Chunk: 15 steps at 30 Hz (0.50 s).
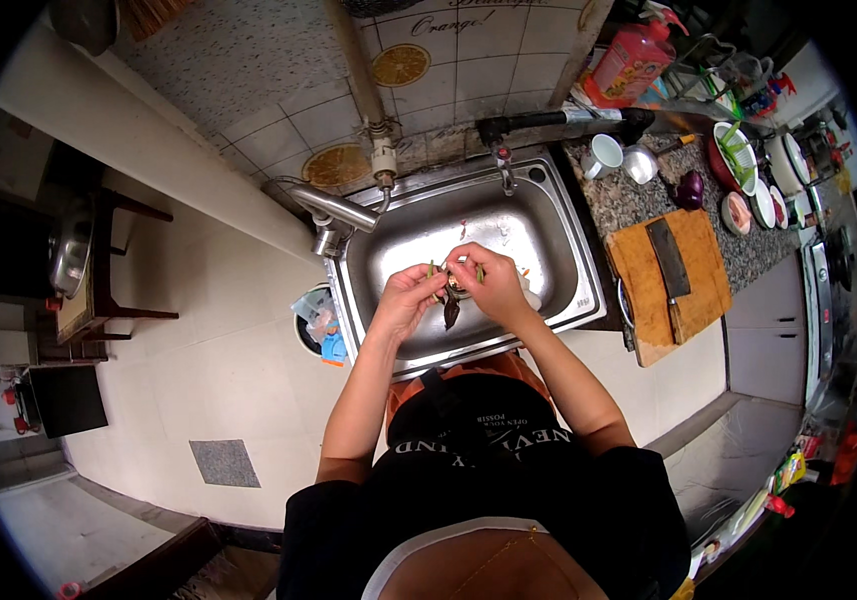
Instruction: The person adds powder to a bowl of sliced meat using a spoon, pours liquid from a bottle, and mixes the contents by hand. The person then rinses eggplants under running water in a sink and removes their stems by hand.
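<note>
two bare hands are held over the steel sink (411, 232), with a small bunch of dark-leaved greens (451, 312) gripped between them, above the basin and near its front rim. by the left hand (412, 298) a green stem is pinched between thumb and fingers; the right hand (494, 288) is closed on the stems too, its fingers curled inward. which hand bears the dark, hanging part cannot be told.

should either pinch be loosened, pieces could be dropped into the basin, where small scraps (464, 228) are already seen and the greens might be mixed with them. a pale object (532, 297), partly hidden by the right hand, might also be knocked.

a worse mishap could be caused at the right. the cutting board (635, 262) appears to be set past the front edge of the counter (639, 206), and on it a cleaver (667, 262) is laid with its handle toward the body. if the board were caught by an elbow or hip, it could be tipped and the blade sent to the floor (199, 380).
</note>
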Available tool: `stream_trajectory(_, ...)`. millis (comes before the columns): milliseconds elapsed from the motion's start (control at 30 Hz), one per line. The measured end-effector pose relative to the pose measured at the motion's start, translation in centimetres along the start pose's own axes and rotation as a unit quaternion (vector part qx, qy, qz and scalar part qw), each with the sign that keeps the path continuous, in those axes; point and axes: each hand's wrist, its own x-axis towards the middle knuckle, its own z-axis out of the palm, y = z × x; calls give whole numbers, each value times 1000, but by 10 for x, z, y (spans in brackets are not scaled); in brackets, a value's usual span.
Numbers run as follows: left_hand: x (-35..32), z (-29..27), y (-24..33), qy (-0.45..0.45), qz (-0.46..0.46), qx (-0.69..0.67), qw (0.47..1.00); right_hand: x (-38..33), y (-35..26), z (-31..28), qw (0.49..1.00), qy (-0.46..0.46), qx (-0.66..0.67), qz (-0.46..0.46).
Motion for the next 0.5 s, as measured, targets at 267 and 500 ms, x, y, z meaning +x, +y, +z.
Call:
stream_trajectory(267, 4, 0, -1, -1, 24, 91, 996, 5, 4, -3, 998, -27, 54, 32)
stream_trajectory(500, 4, 3, -7, 5, 28, -22, 999, -5, -4, 3, 1000, 21, -11, -14)
